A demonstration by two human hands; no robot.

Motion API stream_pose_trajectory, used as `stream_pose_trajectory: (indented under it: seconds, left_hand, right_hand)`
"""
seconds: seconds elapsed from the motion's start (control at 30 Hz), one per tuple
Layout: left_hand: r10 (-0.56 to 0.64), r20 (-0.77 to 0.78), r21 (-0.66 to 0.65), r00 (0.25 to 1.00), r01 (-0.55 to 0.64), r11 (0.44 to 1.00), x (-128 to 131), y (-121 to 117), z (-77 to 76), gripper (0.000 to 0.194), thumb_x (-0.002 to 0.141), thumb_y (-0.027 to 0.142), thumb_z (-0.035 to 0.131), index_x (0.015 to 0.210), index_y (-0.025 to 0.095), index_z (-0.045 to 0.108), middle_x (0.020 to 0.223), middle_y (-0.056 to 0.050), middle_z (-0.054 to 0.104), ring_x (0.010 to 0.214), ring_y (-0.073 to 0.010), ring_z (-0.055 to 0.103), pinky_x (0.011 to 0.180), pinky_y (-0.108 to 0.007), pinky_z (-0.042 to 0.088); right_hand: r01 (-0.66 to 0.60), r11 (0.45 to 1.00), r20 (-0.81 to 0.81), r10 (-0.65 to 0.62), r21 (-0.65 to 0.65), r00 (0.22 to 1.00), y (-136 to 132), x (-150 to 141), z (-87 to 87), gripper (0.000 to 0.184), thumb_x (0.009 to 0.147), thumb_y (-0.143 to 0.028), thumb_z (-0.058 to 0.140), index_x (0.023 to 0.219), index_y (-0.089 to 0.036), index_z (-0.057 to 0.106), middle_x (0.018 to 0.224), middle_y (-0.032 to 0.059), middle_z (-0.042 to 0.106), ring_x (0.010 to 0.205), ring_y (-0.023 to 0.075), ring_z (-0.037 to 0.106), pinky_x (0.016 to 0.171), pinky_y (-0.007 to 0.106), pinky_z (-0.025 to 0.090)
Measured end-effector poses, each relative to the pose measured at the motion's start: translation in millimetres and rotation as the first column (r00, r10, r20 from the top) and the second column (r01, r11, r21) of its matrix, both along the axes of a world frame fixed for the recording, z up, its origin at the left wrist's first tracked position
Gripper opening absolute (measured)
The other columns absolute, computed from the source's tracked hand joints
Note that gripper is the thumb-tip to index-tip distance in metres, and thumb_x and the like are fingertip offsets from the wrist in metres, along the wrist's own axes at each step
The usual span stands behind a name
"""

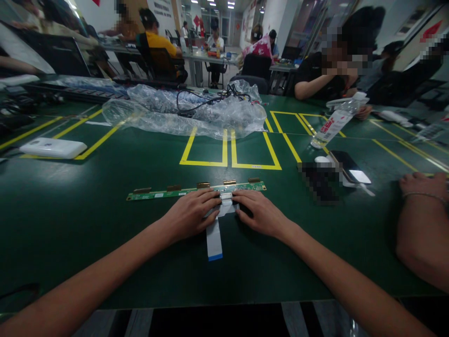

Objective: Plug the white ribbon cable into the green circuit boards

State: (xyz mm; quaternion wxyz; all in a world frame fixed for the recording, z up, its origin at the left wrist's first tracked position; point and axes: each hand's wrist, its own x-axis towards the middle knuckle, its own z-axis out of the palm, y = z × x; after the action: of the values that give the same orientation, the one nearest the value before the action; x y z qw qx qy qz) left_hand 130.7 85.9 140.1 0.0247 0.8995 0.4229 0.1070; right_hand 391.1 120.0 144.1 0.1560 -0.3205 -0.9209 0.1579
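The left hand [191, 214] and right hand [261, 213] curl fingers at the ribbon cable [213, 238] beside the circuit board [159, 194] — grip unclear — apparently working its connection; next, careful alignment seems needed.

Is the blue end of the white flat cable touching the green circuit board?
No, the blue end points away from the green circuit board, clearly apart from it.

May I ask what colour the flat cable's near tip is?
The near tip is blue; see head view.
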Motion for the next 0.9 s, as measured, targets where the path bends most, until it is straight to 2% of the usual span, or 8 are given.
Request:
stream_pose_trajectory:
  seconds: [0.23,0.47,0.57,0.63,0.7,0.9]
  left_hand:
    - [0.031,-0.022,-0.027,0.999,-0.032,0.999,4.2,-2.6,3.4,0.044,0.104,0.036,0.041,0.141,0.017,0.056,0.146,-0.012,0.054,0.130,-0.0303,0.054,0.107,-0.052,0.048]
    - [0.033,-0.022,-0.042,0.999,-0.034,0.999,5.6,-0.8,6.4,0.044,0.103,0.036,0.044,0.141,0.019,0.056,0.144,-0.011,0.055,0.127,-0.0294,0.055,0.102,-0.050,0.050]
    - [0.030,-0.026,-0.045,0.999,-0.031,0.999,3.4,0.5,5.4,0.045,0.102,0.037,0.046,0.143,0.020,0.054,0.146,-0.011,0.053,0.131,-0.0299,0.053,0.103,-0.050,0.050]
    - [0.029,-0.024,-0.044,0.999,-0.030,0.999,2.4,1.0,4.7,0.045,0.102,0.038,0.047,0.143,0.020,0.054,0.147,-0.011,0.053,0.131,-0.0304,0.052,0.103,-0.050,0.050]
    - [0.023,-0.019,-0.044,1.000,-0.023,0.999,1.9,1.1,4.5,0.045,0.102,0.037,0.047,0.142,0.019,0.056,0.146,-0.011,0.054,0.131,-0.0302,0.053,0.104,-0.050,0.050]
    - [0.016,-0.006,-0.035,1.000,-0.016,0.999,-0.6,0.7,5.2,0.044,0.101,0.036,0.049,0.141,0.020,0.057,0.145,-0.011,0.055,0.131,-0.0307,0.053,0.105,-0.051,0.049]
  right_hand:
    - [0.062,0.998,0.039,-0.063,0.026,0.997,0.1,-3.6,-2.9,0.049,0.094,-0.032,0.056,0.139,-0.013,0.058,0.146,0.0153,0.055,0.136,0.0291,0.049,0.114,0.051,0.040]
    - [0.047,0.997,0.071,-0.051,0.066,0.996,0.3,-4.9,0.8,0.049,0.095,-0.034,0.054,0.139,-0.013,0.056,0.145,0.0159,0.055,0.134,0.0294,0.049,0.113,0.050,0.041]
    - [0.041,0.992,0.071,-0.049,0.116,0.996,5.5,-0.6,0.0,0.046,0.093,-0.034,0.057,0.135,-0.016,0.060,0.151,0.0161,0.048,0.142,0.0322,0.040,0.116,0.055,0.035]
    - [0.016,0.995,0.084,-0.024,0.099,0.996,10.1,2.6,-0.6,0.045,0.092,-0.033,0.058,0.134,-0.018,0.059,0.155,0.0146,0.043,0.148,0.0324,0.031,0.120,0.057,0.027]
    - [-0.016,0.999,0.105,0.011,0.045,0.994,13.6,4.9,-0.2,0.046,0.093,-0.033,0.057,0.137,-0.019,0.057,0.157,0.0133,0.041,0.149,0.0304,0.029,0.122,0.057,0.023]
    - [0.001,1.000,0.114,0.000,-0.014,0.994,8.9,5.5,5.0,0.049,0.094,-0.038,0.057,0.140,-0.019,0.055,0.156,0.0129,0.043,0.147,0.0285,0.034,0.121,0.054,0.028]
